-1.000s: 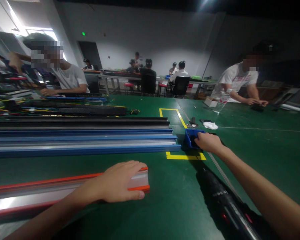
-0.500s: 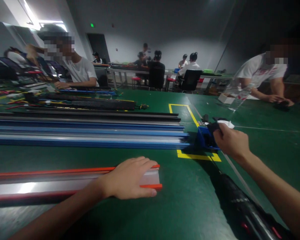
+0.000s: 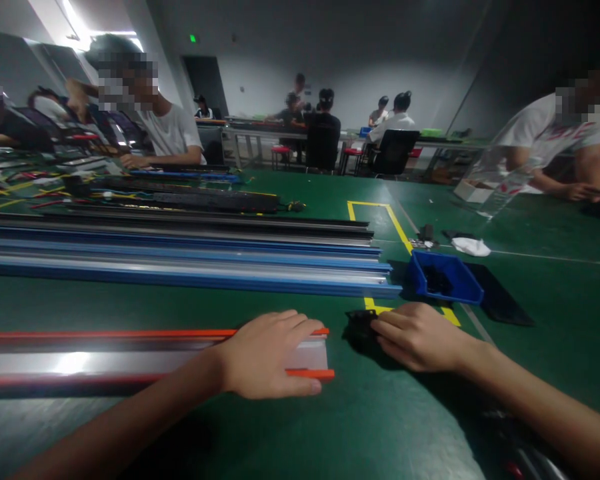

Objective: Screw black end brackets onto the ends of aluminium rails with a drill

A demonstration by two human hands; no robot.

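My left hand (image 3: pixel 267 353) lies over the right end of a long red and silver rail (image 3: pixel 105 360) on the green table, fingers curled round its end. Just to the right of that end, my right hand (image 3: pixel 420 337) pinches a small black part (image 3: pixel 361 327), held close to the rail's end without touching it. Behind my right hand stands a small blue bin (image 3: pixel 447 277) with more black parts inside.
Several long blue, silver and black rails (image 3: pixel 180 257) lie stacked across the table behind my hands. A yellow tape outline (image 3: pixel 380 220), a black mat (image 3: pixel 500 300), a white rag (image 3: pixel 471 247) and a plastic bottle (image 3: pixel 505 190) sit to the right. Other people sit at this and farther tables.
My right hand came out of the blue bin with a black part and moved down and left to the rail's end. My left hand stayed on the rail.
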